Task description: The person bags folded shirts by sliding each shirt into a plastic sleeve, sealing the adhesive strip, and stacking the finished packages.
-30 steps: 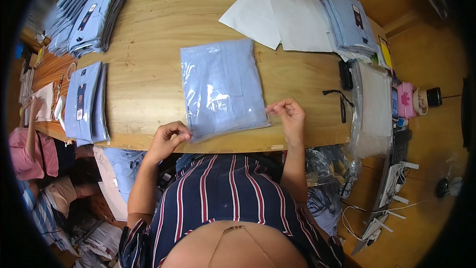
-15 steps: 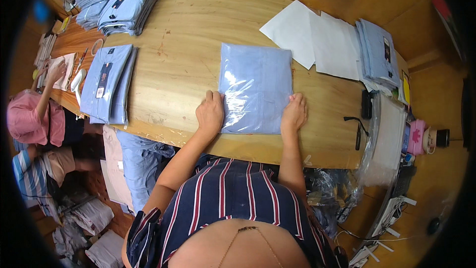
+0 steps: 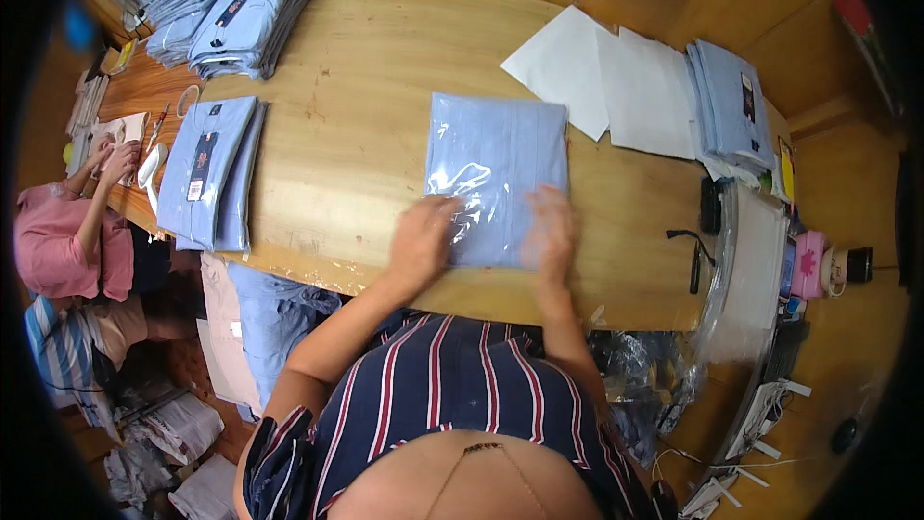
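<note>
A folded light blue shirt in a clear plastic bag (image 3: 496, 154) lies flat on the wooden table in front of me, its glossy film catching the light. My left hand (image 3: 423, 239) rests over the bag's lower left edge, fingers stretched onto the film. On the lower right part lies my right hand (image 3: 551, 239), blurred by motion, with its fingers loosely extended. Neither hand grips anything that I can see.
Bagged blue shirts (image 3: 207, 173) with dark tags lie at the left, and taller stacks (image 3: 252, 24) stand behind. White paper sheets (image 3: 654, 91) and another shirt stack (image 3: 731, 106) are at right, near clear plastic bags (image 3: 746, 260). Another person in pink (image 3: 72, 241) works at far left.
Both hands have moved inward from the bag's side edges onto its lower part, their fingers loosened. The bagged shirt stays in about the same place.
</note>
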